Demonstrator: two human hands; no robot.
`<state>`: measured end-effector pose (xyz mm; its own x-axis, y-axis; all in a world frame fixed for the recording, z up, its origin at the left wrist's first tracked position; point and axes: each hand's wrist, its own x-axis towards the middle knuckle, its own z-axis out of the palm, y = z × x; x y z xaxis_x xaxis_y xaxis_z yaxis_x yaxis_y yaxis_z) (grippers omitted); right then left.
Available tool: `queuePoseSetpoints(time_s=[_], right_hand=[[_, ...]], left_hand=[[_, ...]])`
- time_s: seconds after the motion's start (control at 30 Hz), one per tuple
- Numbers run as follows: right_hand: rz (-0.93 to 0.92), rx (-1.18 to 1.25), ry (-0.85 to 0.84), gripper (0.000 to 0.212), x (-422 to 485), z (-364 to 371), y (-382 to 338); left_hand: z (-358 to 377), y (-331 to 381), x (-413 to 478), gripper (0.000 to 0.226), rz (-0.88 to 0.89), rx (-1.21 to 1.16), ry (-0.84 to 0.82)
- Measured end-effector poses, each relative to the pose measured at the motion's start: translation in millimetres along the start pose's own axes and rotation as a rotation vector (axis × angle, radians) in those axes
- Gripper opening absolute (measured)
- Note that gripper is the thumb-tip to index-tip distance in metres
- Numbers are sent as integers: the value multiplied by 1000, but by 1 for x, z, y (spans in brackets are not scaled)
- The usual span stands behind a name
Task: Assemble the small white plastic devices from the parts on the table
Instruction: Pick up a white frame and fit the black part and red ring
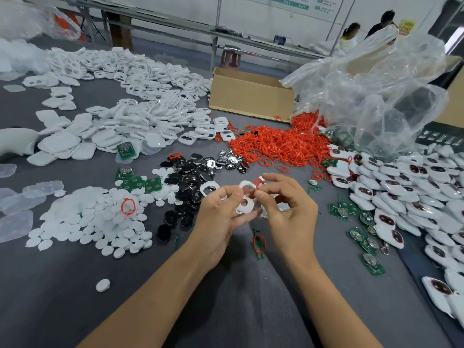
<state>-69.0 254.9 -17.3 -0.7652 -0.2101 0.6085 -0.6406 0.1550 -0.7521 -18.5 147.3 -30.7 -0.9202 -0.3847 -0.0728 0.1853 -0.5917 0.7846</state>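
Your two forearms reached in from the bottom edge over the grey table [62, 310], meeting just above its middle. Your left hand [221, 212] had its thumb and curled fingers pinching a small white shell [244, 205] with an oval opening, holding it off the cloth. Your right hand [288, 212] pinched a red ring [258, 183] between thumb and forefinger, right at the shell's upper edge; whether the ring was seated on it I cannot tell.

Below your hands lay a lone red ring on a green board [259, 243], and one stray white disc [103, 285] sat nearer you on the left. A heap of white discs [95, 222] spread to your left, black oval parts [185, 187] just beyond your left fingers, and the red ring pile [276, 144] behind those. White devices with dark ovals [401, 197] were banked on your right, with green circuit boards [361, 237] beside them. White frames [138, 96] covered the far left, near a cardboard box [251, 96] and a clear bag [376, 91].
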Motion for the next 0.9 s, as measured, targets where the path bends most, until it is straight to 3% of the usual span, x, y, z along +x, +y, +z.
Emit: queuePoseSetpoints(time_s=[0.37,0.9], right_hand=[[-64,-210,-67,26,-2,4,1],[-73,-196,-78,31,-2,6,1]], left_hand=[[2,-2,-2,25,10,69,-56],[3,-4,-2,24,-2,70,-14]])
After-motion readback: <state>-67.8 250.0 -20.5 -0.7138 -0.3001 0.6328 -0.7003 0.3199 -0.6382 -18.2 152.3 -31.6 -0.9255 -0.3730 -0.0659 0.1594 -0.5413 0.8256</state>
